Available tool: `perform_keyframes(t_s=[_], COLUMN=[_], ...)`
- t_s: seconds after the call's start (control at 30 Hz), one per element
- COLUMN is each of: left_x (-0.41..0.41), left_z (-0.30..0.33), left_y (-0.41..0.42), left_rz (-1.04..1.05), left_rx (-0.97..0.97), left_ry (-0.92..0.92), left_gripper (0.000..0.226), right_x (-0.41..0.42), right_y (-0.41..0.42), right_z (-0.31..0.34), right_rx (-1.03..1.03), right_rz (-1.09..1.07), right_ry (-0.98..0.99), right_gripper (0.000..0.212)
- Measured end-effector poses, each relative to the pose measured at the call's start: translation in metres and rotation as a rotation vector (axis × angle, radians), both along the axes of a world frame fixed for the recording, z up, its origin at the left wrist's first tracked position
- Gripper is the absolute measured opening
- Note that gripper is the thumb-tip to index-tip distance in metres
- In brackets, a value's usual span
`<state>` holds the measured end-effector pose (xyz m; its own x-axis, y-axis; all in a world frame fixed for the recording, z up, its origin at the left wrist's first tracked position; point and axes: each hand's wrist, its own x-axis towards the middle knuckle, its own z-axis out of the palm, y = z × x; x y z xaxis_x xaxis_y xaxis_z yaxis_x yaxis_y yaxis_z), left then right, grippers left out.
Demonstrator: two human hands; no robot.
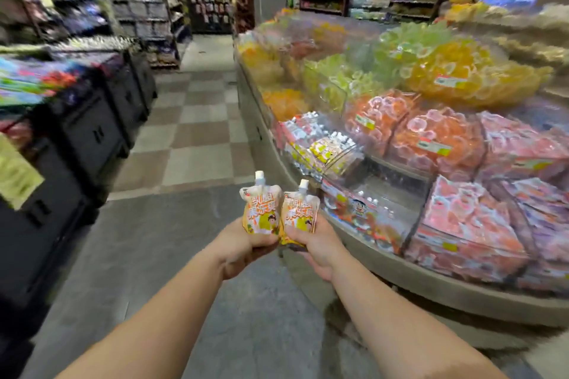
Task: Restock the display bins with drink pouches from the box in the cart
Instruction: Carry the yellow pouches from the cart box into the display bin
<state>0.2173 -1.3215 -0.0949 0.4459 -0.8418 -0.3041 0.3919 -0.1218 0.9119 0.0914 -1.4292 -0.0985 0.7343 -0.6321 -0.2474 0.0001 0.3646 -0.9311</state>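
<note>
- head view, nearest first: both my forearms reach out over the grey floor, hands side by side and almost touching.
- my left hand (243,244) is closed around the lower half of the left pouch (261,209), which stands upright with its white cap up.
- my right hand (311,243) is wrapped the same way around the right pouch (300,215); it may hold a second one beneath, but i cannot tell.
- the two pouches touch along their inner edges, each sticking up above my fingers.
- just right of my hands and a little farther sits the curved display stand (431,283), with a near clear bin (397,191) that looks only partly filled, mostly along its left side.
- beyond it, the next bin (326,148) already holds a pile of yellow and white pouches like mine.
- farther back and right, bagged jelly cups (446,71) in orange, yellow and green fill the upper tiers.
- as i judge it, restocking is under way: some stock is in, these pouches are not yet placed, and the bins have room. cart and box are out of view, so i cannot say how much is left.
</note>
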Motion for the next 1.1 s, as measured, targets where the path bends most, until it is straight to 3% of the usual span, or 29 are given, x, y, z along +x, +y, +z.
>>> perform_keyframes(t_s=[0.37, 0.5, 0.63, 0.73, 0.9, 1.1], left_x=[0.151, 0.206, 0.236, 0.261, 0.303, 0.363], left_z=[-0.011, 0.007, 0.021, 0.018, 0.002, -0.006], left_y=[-0.181, -0.258, -0.323, -0.369, -0.444, -0.513], left_rz=[-0.006, 0.03, -0.022, -0.048, -0.166, -0.488], left_rx=[0.005, 0.026, 0.037, 0.06, 0.097, 0.108], left_ry=[0.054, 0.049, -0.018, -0.062, -0.064, -0.047], left_gripper=[0.033, 0.018, 0.012, 0.022, 0.019, 0.016], right_x=[0.158, 0.203, 0.223, 0.232, 0.263, 0.327], right_y=[-0.183, -0.252, -0.306, -0.345, -0.391, -0.403], right_z=[-0.019, -0.011, -0.019, -0.039, -0.071, -0.08], right_rx=[0.236, 0.18, -0.075, -0.156, -0.157, -0.076], right_rz=[-0.106, -0.16, -0.31, -0.472, -0.668, -0.944], right_ry=[-0.025, -0.019, 0.137, 0.275, 0.514, 0.741], right_gripper=[0.024, 0.023, 0.018, 0.025, 0.024, 0.022])
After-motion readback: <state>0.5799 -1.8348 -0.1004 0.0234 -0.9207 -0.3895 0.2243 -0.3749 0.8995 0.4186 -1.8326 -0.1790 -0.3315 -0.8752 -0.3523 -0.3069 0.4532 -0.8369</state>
